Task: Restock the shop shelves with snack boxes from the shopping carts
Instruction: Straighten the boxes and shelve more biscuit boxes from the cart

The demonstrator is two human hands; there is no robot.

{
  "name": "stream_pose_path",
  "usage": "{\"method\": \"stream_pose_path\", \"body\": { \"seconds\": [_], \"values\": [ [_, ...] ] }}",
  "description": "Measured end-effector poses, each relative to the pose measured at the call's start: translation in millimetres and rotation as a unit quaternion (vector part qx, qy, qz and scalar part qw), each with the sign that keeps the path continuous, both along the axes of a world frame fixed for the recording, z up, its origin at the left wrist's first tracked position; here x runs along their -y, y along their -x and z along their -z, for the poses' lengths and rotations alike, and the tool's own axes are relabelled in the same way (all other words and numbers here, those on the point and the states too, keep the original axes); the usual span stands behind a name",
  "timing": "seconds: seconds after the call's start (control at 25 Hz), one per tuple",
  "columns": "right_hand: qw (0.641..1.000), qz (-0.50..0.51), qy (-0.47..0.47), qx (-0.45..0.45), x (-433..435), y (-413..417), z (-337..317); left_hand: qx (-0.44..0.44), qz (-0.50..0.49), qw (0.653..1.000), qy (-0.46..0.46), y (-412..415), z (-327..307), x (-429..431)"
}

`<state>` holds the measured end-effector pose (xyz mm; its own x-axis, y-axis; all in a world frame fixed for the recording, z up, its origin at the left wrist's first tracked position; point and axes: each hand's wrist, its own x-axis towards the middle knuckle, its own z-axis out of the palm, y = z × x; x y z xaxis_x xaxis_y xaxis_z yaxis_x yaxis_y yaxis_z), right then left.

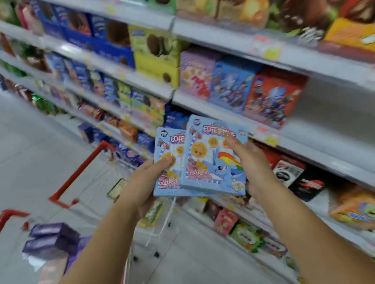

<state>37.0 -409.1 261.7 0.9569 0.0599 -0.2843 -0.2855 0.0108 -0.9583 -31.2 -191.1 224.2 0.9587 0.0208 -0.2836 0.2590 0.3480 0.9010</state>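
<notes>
I hold two flat light-blue snack boxes with a rainbow pony picture in front of the shelves. My left hand (150,181) grips the rear box (168,165) at its lower left, thumb on its face. My right hand (253,164) grips the front box (210,160) along its right edge; this box overlaps the other. Behind them a shelf row holds a pink box (197,74), a blue box (231,84) and a red box (275,98), with a bare white gap (333,102) to their right.
A red-handled shopping cart (79,171) stands below left, and a nearer cart (5,223) holds purple boxes (52,238). Packed shelves run along the right side, from top to floor. Light tiled aisle floor (16,144) opens to the left.
</notes>
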Motion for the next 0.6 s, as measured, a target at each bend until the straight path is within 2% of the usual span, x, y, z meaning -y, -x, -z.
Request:
{"method": "stream_pose_path", "body": {
  "seconds": [0.16, 0.24, 0.36, 0.6],
  "values": [
    [0.987, 0.139, -0.075, 0.022, 115, -35, -34, 0.027, 0.011, 1.000, -0.011, -49, -21, 83],
    [0.981, 0.175, -0.078, 0.016, 172, -53, -45, 0.029, 0.013, 0.999, -0.016, -67, -26, 126],
    [0.979, 0.180, -0.092, -0.019, 237, -81, -51, 0.014, 0.007, 1.000, 0.000, -89, -22, 169],
    [0.985, 0.143, -0.086, 0.040, 281, -137, -36, -0.003, -0.036, 0.999, 0.013, -102, -22, 201]
  ]
}}
